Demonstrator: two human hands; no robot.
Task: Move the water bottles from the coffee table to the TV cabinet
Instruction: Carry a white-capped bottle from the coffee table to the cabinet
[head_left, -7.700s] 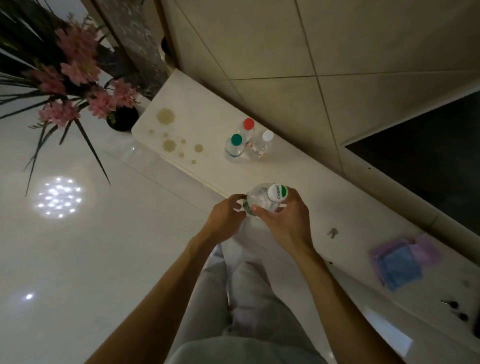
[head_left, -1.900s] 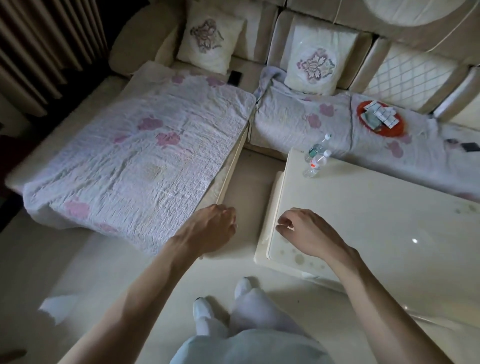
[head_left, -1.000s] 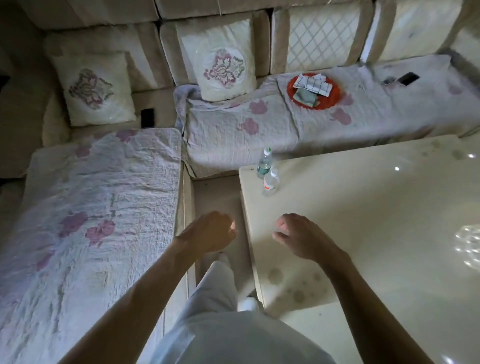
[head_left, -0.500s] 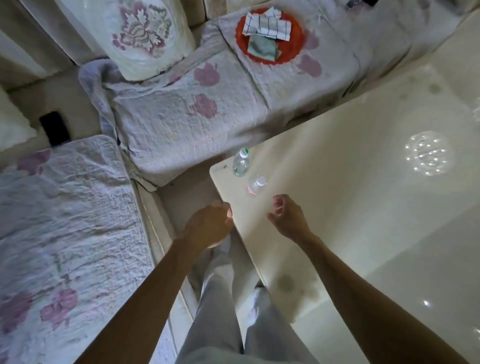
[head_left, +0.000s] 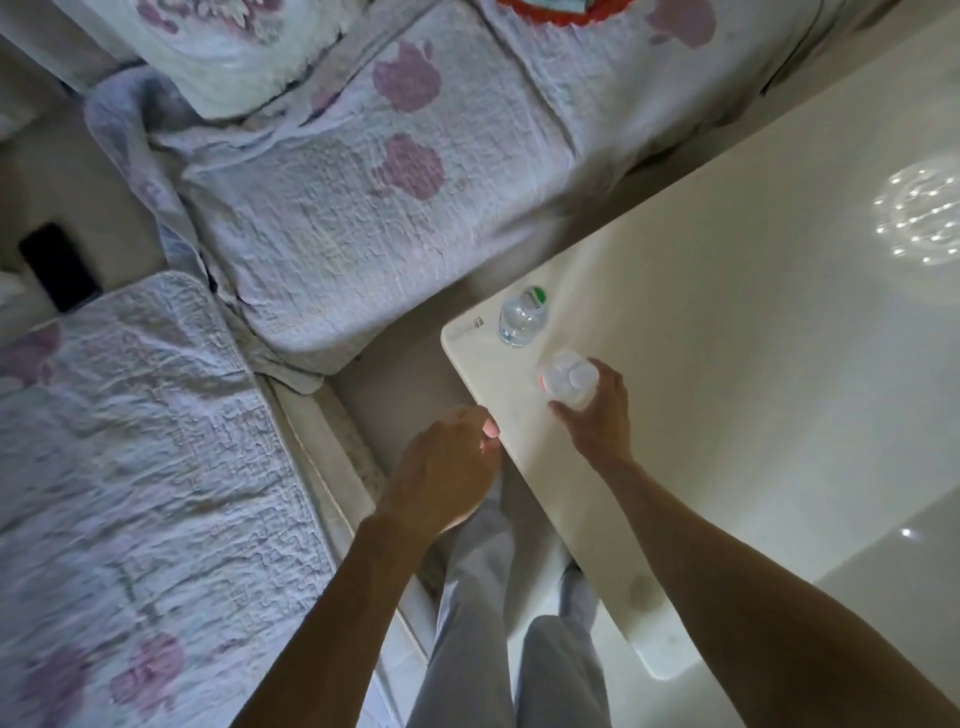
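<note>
Two clear water bottles stand at the near-left corner of the cream coffee table (head_left: 727, 332). The one with a white cap and red label (head_left: 566, 378) is the nearer; my right hand (head_left: 597, 415) curls its fingers and thumb round its body. The bottle with a green-and-white cap (head_left: 522, 317) stands just beyond it, untouched. My left hand (head_left: 447, 467) hovers beside the table's left edge with its fingers loosely curled, holding nothing.
A sofa under a quilted cover with pink flowers (head_left: 332, 208) wraps the table's corner on the left and far side. A dark phone (head_left: 57, 265) lies on it at far left. My legs stand in the narrow gap between sofa and table.
I have stepped closer to the table corner. My right hand has reached forward and closed round the white-capped bottle, which it was short of half a second ago.
</note>
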